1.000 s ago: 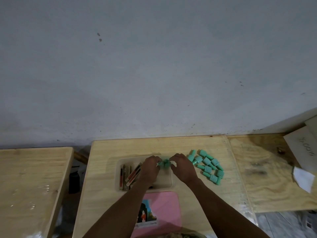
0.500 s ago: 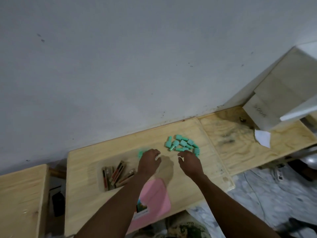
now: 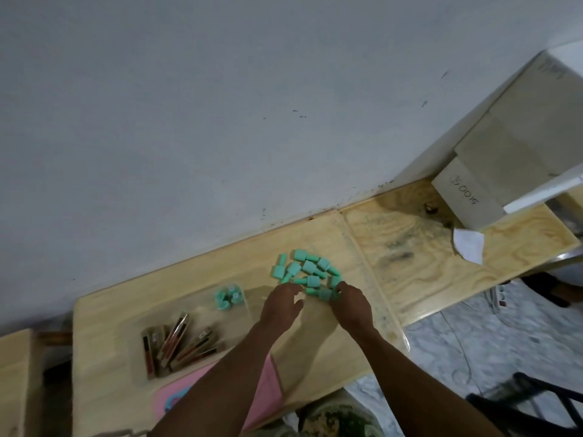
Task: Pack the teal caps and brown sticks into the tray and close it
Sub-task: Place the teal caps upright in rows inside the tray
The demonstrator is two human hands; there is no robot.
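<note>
A pile of loose teal caps (image 3: 305, 272) lies on the wooden table near the wall. A clear shallow tray (image 3: 202, 310) sits to its left, holding several brown sticks (image 3: 176, 343) at its near end and a few teal caps (image 3: 227, 296) at its far end. My left hand (image 3: 280, 305) hovers just left of the pile with fingers apart, and nothing shows in it. My right hand (image 3: 350, 302) rests at the pile's near edge, its fingertips touching caps; whether it grips one is hidden.
A pink card or lid (image 3: 265, 383) lies at the table's near edge under my left forearm. A second plywood table (image 3: 441, 247) adjoins on the right, carrying a white box (image 3: 467, 193) and a scrap of paper (image 3: 469, 249). Another wooden surface (image 3: 14, 383) stands at far left.
Both hands left the tray and moved right to the loose cap pile. A few teal caps now lie in the tray's far end. The view swung right and tilted.
</note>
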